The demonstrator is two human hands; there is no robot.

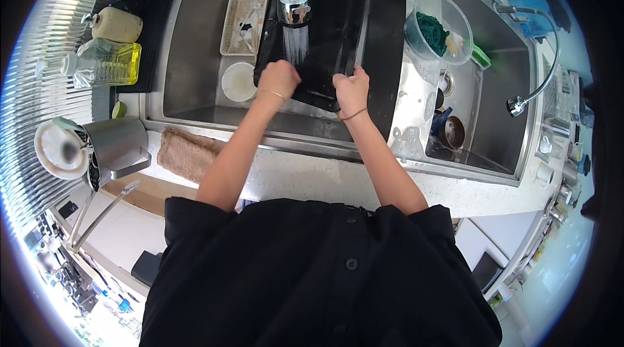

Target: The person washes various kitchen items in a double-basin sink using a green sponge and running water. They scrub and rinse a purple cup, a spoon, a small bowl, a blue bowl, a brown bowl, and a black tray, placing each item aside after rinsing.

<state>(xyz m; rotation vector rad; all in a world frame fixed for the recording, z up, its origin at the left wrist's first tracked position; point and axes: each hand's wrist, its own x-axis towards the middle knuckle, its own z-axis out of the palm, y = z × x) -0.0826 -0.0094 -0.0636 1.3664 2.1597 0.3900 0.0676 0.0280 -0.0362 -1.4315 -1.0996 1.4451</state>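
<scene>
A large black tray point(324, 20) is tilted in the left basin of a steel sink. Water runs onto it from a chrome spray faucet head point(294, 8). My left hand point(279, 80) is closed at the tray's near left corner, its fingertips partly hidden. My right hand point(352, 89) grips the near right corner, thumb over the rim. Left of the tray, a white plastic basket point(245, 15) with small items lies on the basin floor. Nearer to me, a small white round container point(239, 82) stands beside my left hand.
A clear bowl point(460, 18) with a dark green mesh scrubber point(431, 32) stands on the wet divider. The right basin point(504, 103) holds a brown cup point(451, 132). A brown cloth point(187, 154), a metal pitcher point(117, 140) and a bottle of yellow liquid point(107, 64) line the left.
</scene>
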